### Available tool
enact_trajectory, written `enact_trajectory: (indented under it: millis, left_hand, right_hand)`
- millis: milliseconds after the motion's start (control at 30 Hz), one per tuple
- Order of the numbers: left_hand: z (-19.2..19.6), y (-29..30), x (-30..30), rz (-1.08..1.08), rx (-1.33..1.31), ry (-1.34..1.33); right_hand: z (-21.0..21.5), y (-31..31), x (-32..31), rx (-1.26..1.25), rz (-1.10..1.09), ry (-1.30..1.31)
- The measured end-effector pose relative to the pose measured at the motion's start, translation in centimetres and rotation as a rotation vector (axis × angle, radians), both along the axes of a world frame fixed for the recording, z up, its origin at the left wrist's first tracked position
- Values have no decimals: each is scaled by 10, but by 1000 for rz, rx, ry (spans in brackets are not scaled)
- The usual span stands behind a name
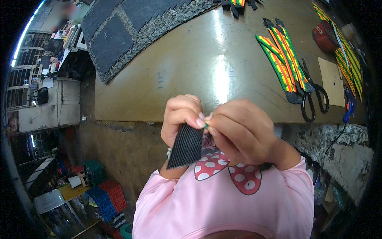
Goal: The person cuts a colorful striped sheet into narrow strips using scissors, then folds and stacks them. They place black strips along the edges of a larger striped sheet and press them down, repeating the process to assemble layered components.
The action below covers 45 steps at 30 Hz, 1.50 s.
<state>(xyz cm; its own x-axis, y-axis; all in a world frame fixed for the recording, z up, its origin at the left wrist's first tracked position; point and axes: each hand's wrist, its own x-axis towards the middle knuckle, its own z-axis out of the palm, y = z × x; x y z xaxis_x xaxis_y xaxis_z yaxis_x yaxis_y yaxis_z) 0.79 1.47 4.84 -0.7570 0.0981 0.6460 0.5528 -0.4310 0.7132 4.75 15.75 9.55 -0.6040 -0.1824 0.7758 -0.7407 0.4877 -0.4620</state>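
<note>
L hand (181, 117): fingers curled tight, thumb and forefinger pinching the top edge of a black ribbed strip (186, 145), which hangs down at a slight tilt in front of the pink shirt (223, 203). R hand (238, 131): fingers bent in, tips closed on a small green bit at the strip's top corner, touching the L fingertips. Both hands raised close to the chest, just above the near edge of the worktable (179, 79), wrists angled inward. On the table, well apart to the R: striped straps (282, 59), black scissors (312, 97), a red round tin (324, 38). Dark cut sheets (119, 32) lie at far L.
</note>
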Motion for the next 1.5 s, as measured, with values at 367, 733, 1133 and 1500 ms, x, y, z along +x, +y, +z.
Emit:
enact_trajectory:
  millis: [367,733,1133,1500]
  left_hand:
    - [14,-3,0,82,-129,190]
    - [14,-1,-12,142,-223,81]
    - [12,5,-15,135,139,-205]
    - [12,4,-19,133,80,-524]
  right_hand:
    - [16,-1,6,-339,167,-373]
    - [-10,16,-25,-769,209,-983]
    - [-52,6,-18,-789,359,-777]
    - [-51,-12,-13,-354,-97,-411]
